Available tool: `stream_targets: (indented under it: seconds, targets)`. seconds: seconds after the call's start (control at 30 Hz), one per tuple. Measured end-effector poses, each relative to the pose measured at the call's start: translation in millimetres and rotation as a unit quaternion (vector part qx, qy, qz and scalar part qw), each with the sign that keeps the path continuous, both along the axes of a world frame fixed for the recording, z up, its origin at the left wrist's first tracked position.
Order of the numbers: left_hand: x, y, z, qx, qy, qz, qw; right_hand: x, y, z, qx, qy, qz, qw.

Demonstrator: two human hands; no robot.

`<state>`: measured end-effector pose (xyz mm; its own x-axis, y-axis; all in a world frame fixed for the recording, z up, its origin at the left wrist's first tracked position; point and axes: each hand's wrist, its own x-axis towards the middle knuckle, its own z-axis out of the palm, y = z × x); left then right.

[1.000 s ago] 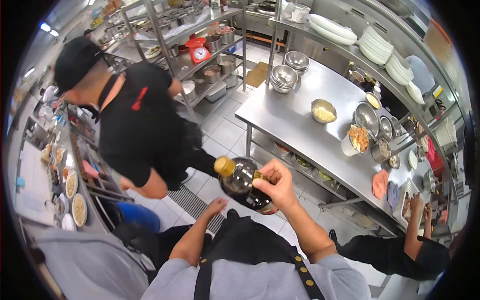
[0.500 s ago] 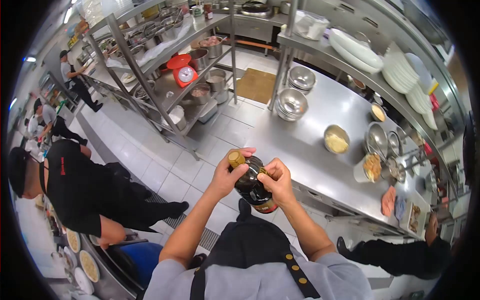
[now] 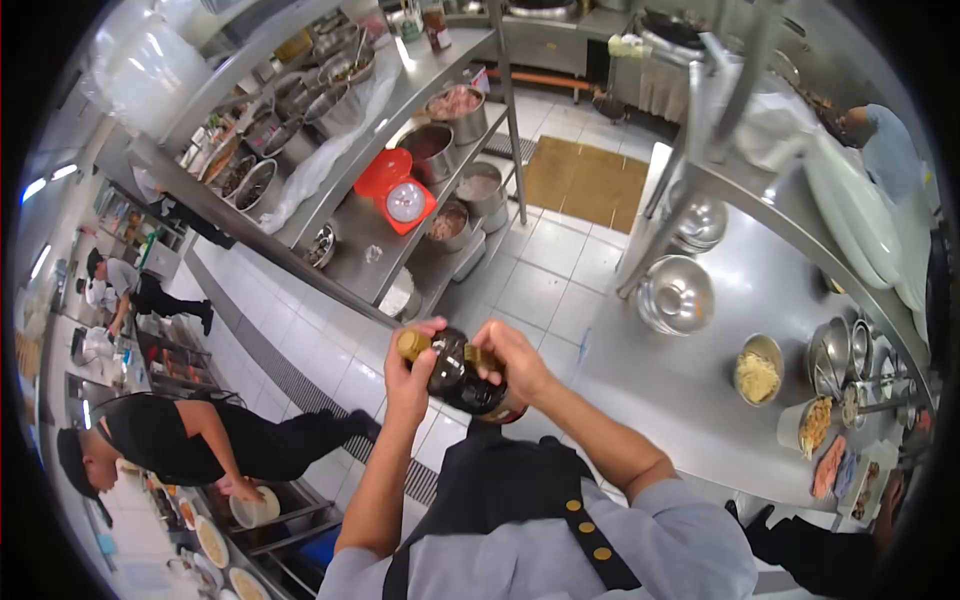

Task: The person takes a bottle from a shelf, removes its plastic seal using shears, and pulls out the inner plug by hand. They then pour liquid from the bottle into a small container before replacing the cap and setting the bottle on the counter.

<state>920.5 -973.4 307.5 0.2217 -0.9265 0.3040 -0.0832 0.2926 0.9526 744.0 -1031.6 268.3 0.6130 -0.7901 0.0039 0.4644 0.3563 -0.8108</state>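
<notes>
Both my hands are on a large dark, glossy bottle (image 3: 455, 378) held tilted in front of my apron. My left hand (image 3: 408, 372) is closed round its neck, just below a gold cap (image 3: 411, 344), with the thumb pressed over the side. My right hand (image 3: 515, 358) has its fingers curled at a gold-coloured piece (image 3: 478, 360) on the bottle's upper part. I cannot tell whether that piece is a tag or a second cap. The bottle's lower end points down and right, over the floor and partly behind my right hand.
To the right stands a steel counter (image 3: 640, 400) with stacked metal bowls (image 3: 676, 295) and a bowl of pale yellow food (image 3: 757, 372). A steel rack (image 3: 340, 262) at front left carries pots and a red scale (image 3: 400, 195). A co-worker (image 3: 200, 440) bends at lower left.
My view has shifted, and the bottle and both hands sit further left in it. My right fingers have gone from a pinch to a curl. The left co-worker's hand is now at a white tub.
</notes>
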Motion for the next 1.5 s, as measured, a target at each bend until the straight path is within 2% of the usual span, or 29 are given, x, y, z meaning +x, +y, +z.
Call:
stream_targets:
  seconds: [0.1,0.17,0.27,0.33,0.37,0.47,0.53,0.57,0.6,0.63,0.7,0.8,0.9,0.97,1.07,1.1,1.17,1.2,1.23,1.3,1.33,1.4,1.43,1.5]
  targets:
    - [33,-66,-23,0.029,0.099,-0.056,0.993,27,-55,-11,-0.006,0.010,-0.035,0.999]
    - [49,-117,-28,0.022,0.097,-0.094,0.991,36,-86,-9,0.018,0.009,-0.059,0.998]
    - [57,-185,-27,0.022,0.092,-0.172,0.980,37,-128,-7,-0.024,0.061,-0.103,0.993]
    - [51,-233,-20,0.039,0.081,-0.237,0.967,35,-147,-3,-0.133,0.121,-0.204,0.962]
    - [41,-255,-15,0.033,0.082,-0.270,0.959,24,-158,2,-0.117,0.161,-0.196,0.960]
    - [10,-315,-12,0.016,0.035,-0.339,0.940,3,-190,7,-0.124,0.206,-0.283,0.928]
    - [-12,-351,-11,-0.004,0.007,-0.380,0.925,-17,-215,-1,-0.092,0.302,-0.292,0.903]
    - [-23,-367,-10,-0.020,-0.019,-0.393,0.919,-23,-228,0,-0.096,0.308,-0.303,0.897]
    - [-35,-385,-14,-0.018,-0.030,-0.407,0.913,-31,-241,3,-0.060,0.260,-0.314,0.911]
    - [-46,-404,-15,-0.019,-0.030,-0.421,0.906,-40,-256,3,-0.025,0.210,-0.322,0.923]
    - [-68,-440,-21,0.011,-0.006,-0.430,0.903,-61,-293,-5,-0.021,0.200,-0.333,0.921]
    - [-99,-510,-39,0.027,0.037,-0.439,0.897,-81,-354,-18,0.007,0.177,-0.383,0.906]
    - [-131,-575,-33,0.005,0.000,-0.429,0.903,-99,-413,-12,-0.012,0.150,-0.441,0.885]
    - [-156,-609,-31,0.016,-0.032,-0.415,0.909,-113,-446,-11,-0.008,0.171,-0.459,0.872]
    - [-200,-671,-52,-0.053,-0.070,-0.437,0.895,-135,-497,-14,0.023,0.115,-0.569,0.814]
    - [-216,-693,-61,-0.095,-0.069,-0.459,0.881,-147,-513,-18,0.037,0.135,-0.596,0.790]
    - [-247,-729,-79,-0.019,-0.030,-0.506,0.862,-169,-533,-14,0.035,0.125,-0.652,0.747]
    - [-262,-749,-84,-0.033,-0.046,-0.528,0.847,-186,-543,-25,0.030,0.138,-0.680,0.719]
    - [-275,-767,-90,0.006,-0.051,-0.542,0.839,-199,-548,-36,0.032,0.155,-0.707,0.689]
    - [-302,-800,-92,0.072,-0.038,-0.576,0.814,-217,-557,-25,0.035,0.139,-0.762,0.631]
    - [-314,-816,-92,0.074,-0.036,-0.597,0.798,-230,-562,-31,0.027,0.143,-0.789,0.597]
    - [-341,-854,-103,0.156,-0.055,-0.644,0.747,-252,-572,-34,0.039,0.150,-0.832,0.533]
    - [-358,-873,-108,0.159,-0.062,-0.676,0.717,-263,-572,-36,0.047,0.152,-0.855,0.493]
    - [-394,-899,-120,0.078,-0.109,-0.727,0.674,-286,-576,-50,0.061,0.158,-0.895,0.412]
